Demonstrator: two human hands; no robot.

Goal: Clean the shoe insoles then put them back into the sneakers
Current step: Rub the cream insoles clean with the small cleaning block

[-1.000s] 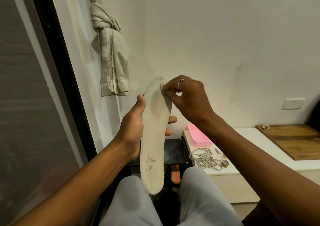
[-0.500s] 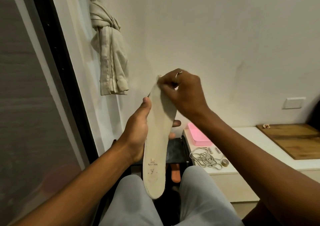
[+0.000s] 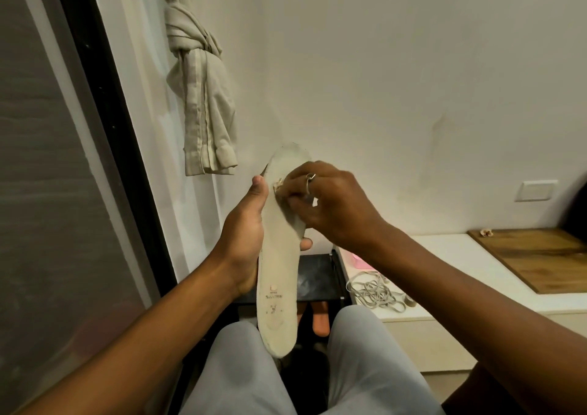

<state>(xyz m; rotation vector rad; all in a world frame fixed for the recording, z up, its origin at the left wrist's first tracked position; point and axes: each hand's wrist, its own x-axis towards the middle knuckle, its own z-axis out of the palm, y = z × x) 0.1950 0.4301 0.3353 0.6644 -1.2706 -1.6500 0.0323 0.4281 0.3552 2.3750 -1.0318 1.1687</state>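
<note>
Two hands were engaged: a small wad (image 3: 279, 186) was pinched by the right hand (image 3: 330, 205) and pressed on the forepart of the insole (image 3: 278, 287), which was gripped mid-length by the left hand (image 3: 244, 240), heel pointing to 6 o'clock above the lap. Under hard rubbing, the unsupported toe at 12 o'clock could probably be folded, or the insole twisted loose.

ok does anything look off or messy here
Nothing spilled or broken. The insole in the left hand shows grey smudges near its heel, while the right hand presses a small wad nearer the toe. Loose laces lie tangled at the counter edge.
</note>
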